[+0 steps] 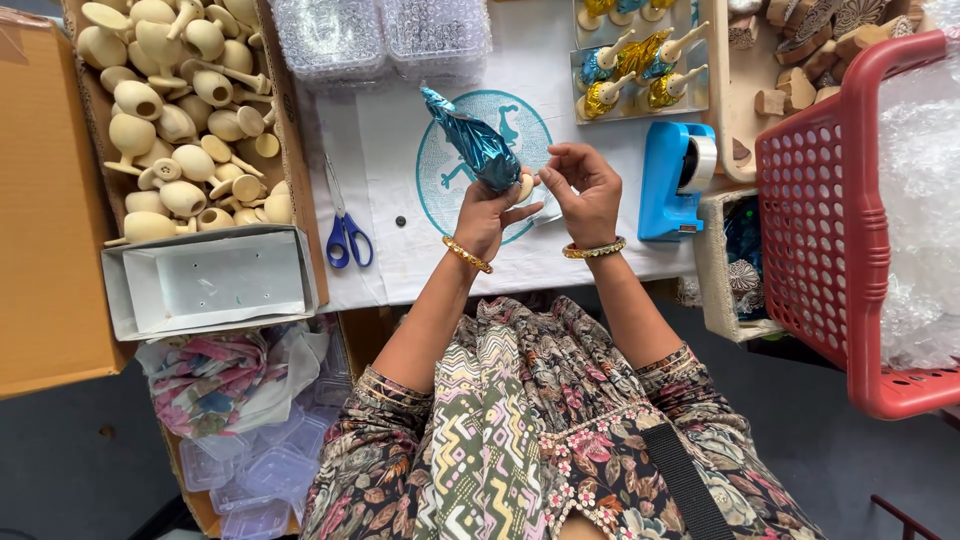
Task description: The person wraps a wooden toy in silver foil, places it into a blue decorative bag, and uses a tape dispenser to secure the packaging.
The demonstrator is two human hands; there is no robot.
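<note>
My left hand (487,214) grips a small wooden piece (524,187) partly wrapped in shiny blue foil (470,140), whose loose end sticks up and to the left. My right hand (585,190) pinches at the bare wooden end beside the left fingers. Both hands hover over a white table cover (400,240) with a round teal print. A gold bangle sits on each wrist.
A cardboard box of plain wooden pieces (180,110) stands at the left with a white open box (215,282) below it. Blue-handled scissors (345,230) lie left of my hands. A blue tape dispenser (680,175), foil-wrapped pieces in clear trays (640,65) and a red basket (850,220) are at the right.
</note>
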